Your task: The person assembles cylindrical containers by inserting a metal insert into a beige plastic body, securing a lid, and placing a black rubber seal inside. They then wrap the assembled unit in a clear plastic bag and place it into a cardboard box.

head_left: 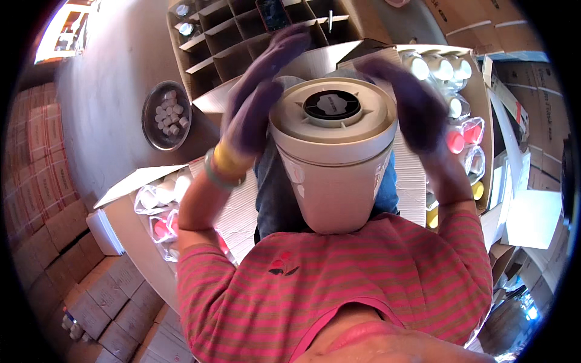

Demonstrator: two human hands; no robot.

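Note:
A cream tub (336,187) with a wide round lid stands over my lap, its lower end close to my chest. In the middle of the lid (290,121) is a black round sticker (331,104). My left hand (259,97), in a dark purple glove, is at the left of the lid with its fingers stretched out. On the other side is my right hand (419,104), also gloved and blurred, fingers extended past the lid's far right edge. Whether either palm touches the tub, I cannot tell.
A metal bowl (167,116) of white round pieces sits at the left. Ahead is a divided carton (233,51) with a phone (272,14) on it. An open carton at the right holds bottles (440,68); bagged bottles (160,199) fill another at the left. Stacked boxes (45,157) line the left.

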